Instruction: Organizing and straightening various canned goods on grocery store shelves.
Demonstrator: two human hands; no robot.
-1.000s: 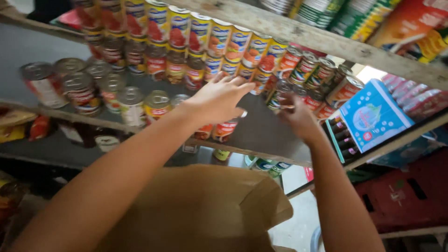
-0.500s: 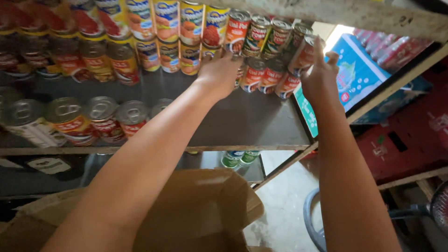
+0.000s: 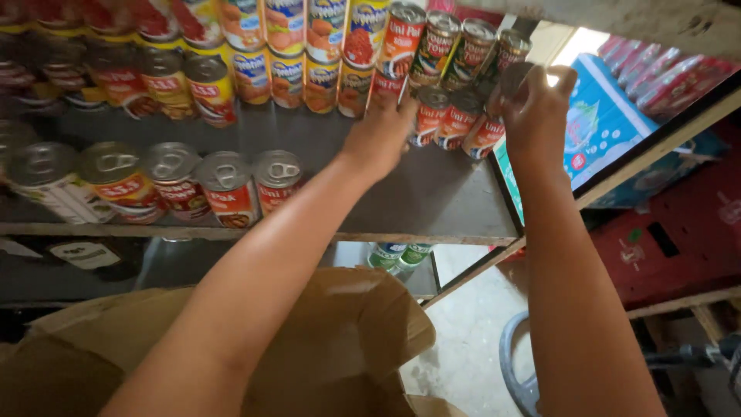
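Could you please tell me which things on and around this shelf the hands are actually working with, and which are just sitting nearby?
In hand:
left hand on red-labelled tin cans at the shelf's back
right hand gripping a grey-topped tin can
dark shelf board

Lying about:
front row of ring-pull cans
brown cardboard box
blue carton

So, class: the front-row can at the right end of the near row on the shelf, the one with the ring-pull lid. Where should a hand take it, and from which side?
Grip the can around its round side wall, coming from the front and right: its right side is free, while another can crowds its left. The ring-pull lid gives little hold from above.
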